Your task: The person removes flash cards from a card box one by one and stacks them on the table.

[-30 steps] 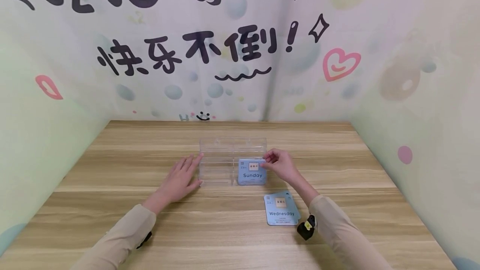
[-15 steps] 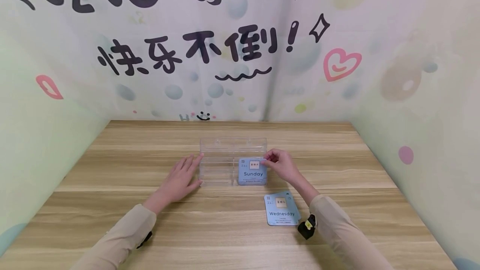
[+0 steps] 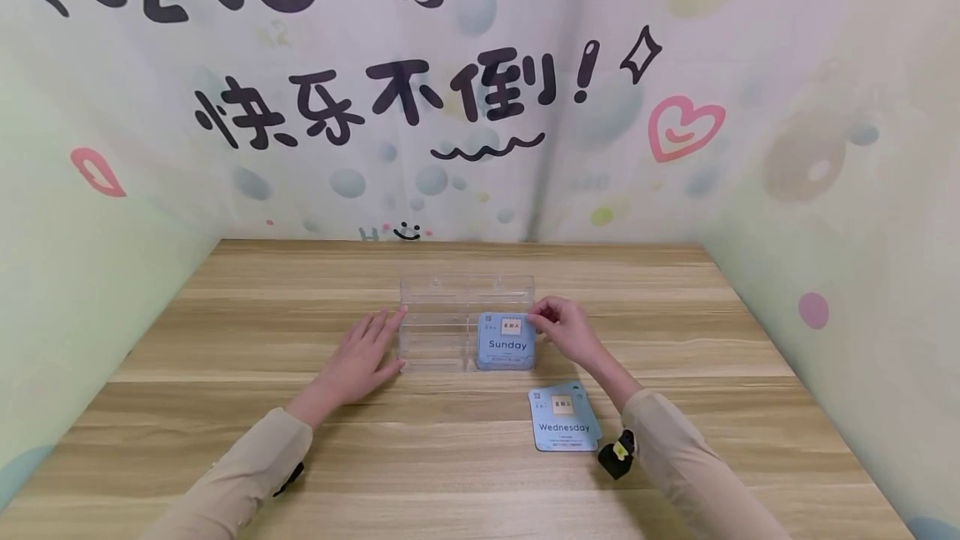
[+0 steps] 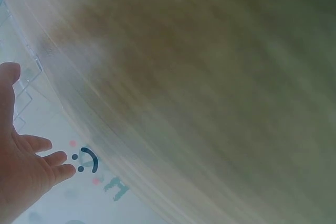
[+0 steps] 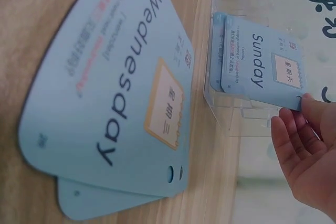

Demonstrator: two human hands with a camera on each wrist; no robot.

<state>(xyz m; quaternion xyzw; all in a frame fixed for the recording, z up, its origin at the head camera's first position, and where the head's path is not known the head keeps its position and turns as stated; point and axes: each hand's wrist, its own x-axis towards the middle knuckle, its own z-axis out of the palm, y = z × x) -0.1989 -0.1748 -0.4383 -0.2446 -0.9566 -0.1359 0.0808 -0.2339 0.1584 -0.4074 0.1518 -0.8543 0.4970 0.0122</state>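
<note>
A blue card printed "Sunday" (image 3: 507,348) stands in the lower right section of a clear plastic rack (image 3: 433,319). My right hand (image 3: 566,330) pinches its upper right corner between thumb and fingers, as the right wrist view also shows. There, another blue card (image 5: 215,51) peeks out along the Sunday card's lower edge. My left hand (image 3: 363,361) lies along the rack's left side, fingers extended and fingertips right at its edge. In the left wrist view the left hand (image 4: 23,166) holds nothing.
A "Wednesday" card (image 3: 562,432) lies on the wooden table (image 3: 420,473), below the right forearm, with at least one more blue card (image 5: 105,203) beneath it. Behind the table hangs a printed backdrop (image 3: 480,190); further walls rise on both sides.
The Sunday card has shifted slightly up and back within the rack, the right hand still pinching its corner. The left hand and the Wednesday card stay put.
</note>
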